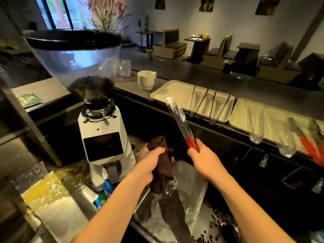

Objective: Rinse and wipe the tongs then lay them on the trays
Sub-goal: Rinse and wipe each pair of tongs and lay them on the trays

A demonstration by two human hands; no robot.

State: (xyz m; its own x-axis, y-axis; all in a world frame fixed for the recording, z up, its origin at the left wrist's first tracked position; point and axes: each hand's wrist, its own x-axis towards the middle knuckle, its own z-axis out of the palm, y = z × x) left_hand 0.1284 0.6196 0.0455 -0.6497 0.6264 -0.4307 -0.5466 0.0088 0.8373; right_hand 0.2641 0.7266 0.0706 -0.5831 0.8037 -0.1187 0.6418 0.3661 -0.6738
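Observation:
My right hand (204, 157) grips the red handle of a pair of metal tongs (177, 114), which point up and to the left over the sink. A dark brown cloth (162, 165) is bunched in my left hand (149, 160), just left of the tongs and apart from them. On the counter behind lies a beige tray (168, 92) with two metal tongs (205, 104) on it. Further right, more beige trays (245, 113) carry other tongs, some with red handles (307, 146).
A white coffee grinder (101, 135) with a clear bean hopper stands left of the sink (189, 207). Coffee beans lie around the sink drain (229, 230). A white mug (146, 79) sits left of the first tray. Glasses (256, 137) stand at the trays' front edge.

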